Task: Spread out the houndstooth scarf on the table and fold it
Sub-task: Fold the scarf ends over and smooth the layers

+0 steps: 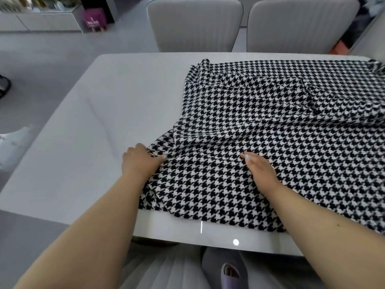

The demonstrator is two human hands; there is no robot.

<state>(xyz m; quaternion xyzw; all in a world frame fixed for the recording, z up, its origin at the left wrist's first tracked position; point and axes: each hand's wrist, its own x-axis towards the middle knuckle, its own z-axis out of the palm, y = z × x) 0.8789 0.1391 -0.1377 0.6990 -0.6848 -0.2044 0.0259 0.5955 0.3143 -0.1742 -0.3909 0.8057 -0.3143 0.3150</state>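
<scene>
Most of the right half of the white table point(87, 126) is covered by the houndstooth scarf point(260, 126), which runs from the near edge almost to the far one and out of view on the right. The cloth is not yet flat: a raised fold is seen across its far middle, the far left corner is turned over, and ripples are gathered along the near left edge. Two grey chairs point(194, 24) are set behind the table, well apart from the cloth.

The spreading step is judged to be in hand, with no deliberate fold begun. The left hand point(140, 161) is laid on the near left edge of the scarf, its fingers bent down over a bunched corner; whether the cloth is pinched or only pressed cannot be told. The right hand point(259, 167) is laid palm down on the scarf, fingers together and flat, nothing gripped.

For the next move, the bunched left edge would need to be drawn outward toward the bare side of the table while the cloth is held down by the right hand, and the far ridge smoothed before folding.
</scene>
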